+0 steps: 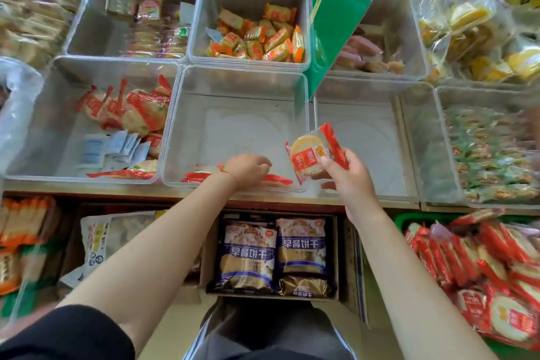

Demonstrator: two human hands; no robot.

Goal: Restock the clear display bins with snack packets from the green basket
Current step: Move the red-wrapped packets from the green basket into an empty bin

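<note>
**Mid-restock, one packet up, a few already down**

So your right hand (347,172) pinches a red snack packet (314,153) above the near-empty middle bin (233,102), likely lined up to drop. Your left hand (248,169) reaches into that bin, fingers curled over the packets at its front (198,175); whether it grips one, can't tell. Green basket (409,218) sits low right, heaped with packets. A green box (336,9) leans over the bins behind, clear of the drop spot.
</note>
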